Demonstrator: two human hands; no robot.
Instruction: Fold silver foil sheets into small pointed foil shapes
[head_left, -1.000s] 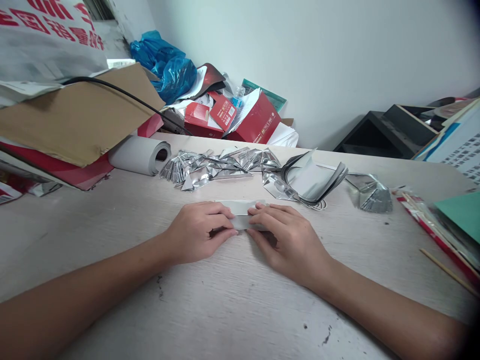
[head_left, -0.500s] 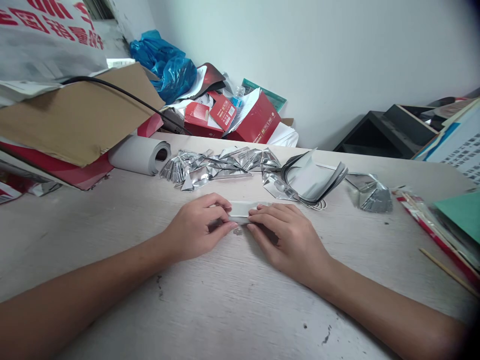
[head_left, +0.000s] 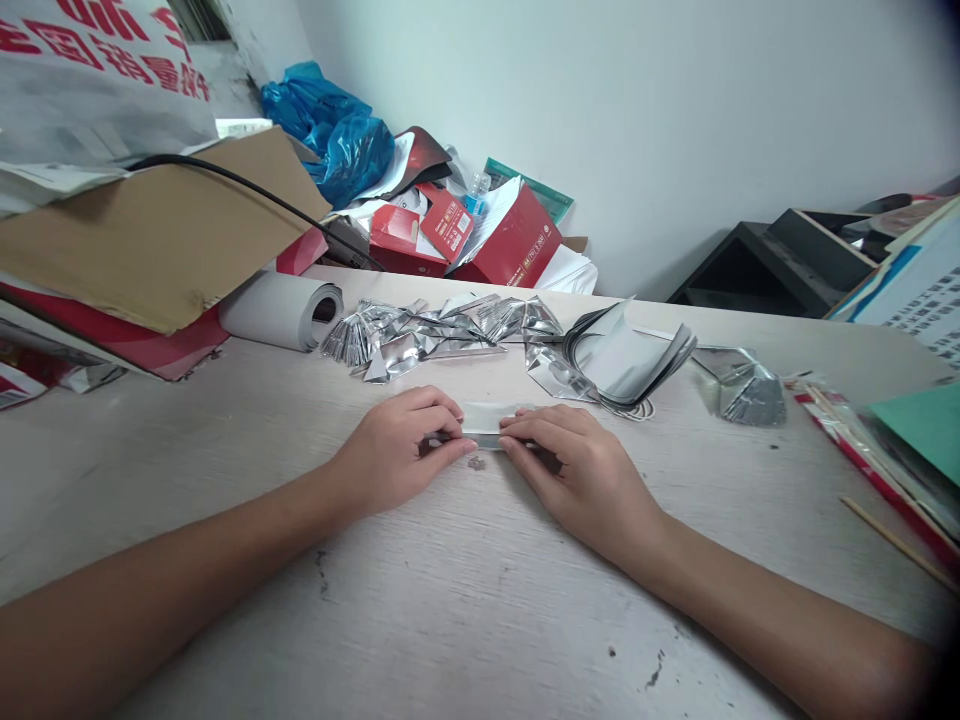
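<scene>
A narrow folded strip of white-and-silver paper [head_left: 486,424] lies on the pale wooden table [head_left: 465,600]. My left hand [head_left: 394,455] pinches its left end with curled fingers. My right hand [head_left: 581,470] presses on its right end, fingers bent over the strip. Both hands hide most of the strip; only its middle shows between them. Just behind the hands lies a row of folded silver foil pieces [head_left: 420,335] and a curled stack of silver sheets [head_left: 626,360].
A white paper roll [head_left: 281,308] and a cardboard flap [head_left: 157,230] with a black cable sit at the left. Red boxes [head_left: 480,235] and blue bags [head_left: 334,130] pile up behind. Another folded foil piece [head_left: 742,385], coloured papers and a thin stick [head_left: 896,543] lie at the right.
The strip has grown narrower as both hands folded its near edge up and shifted slightly away from me.
</scene>
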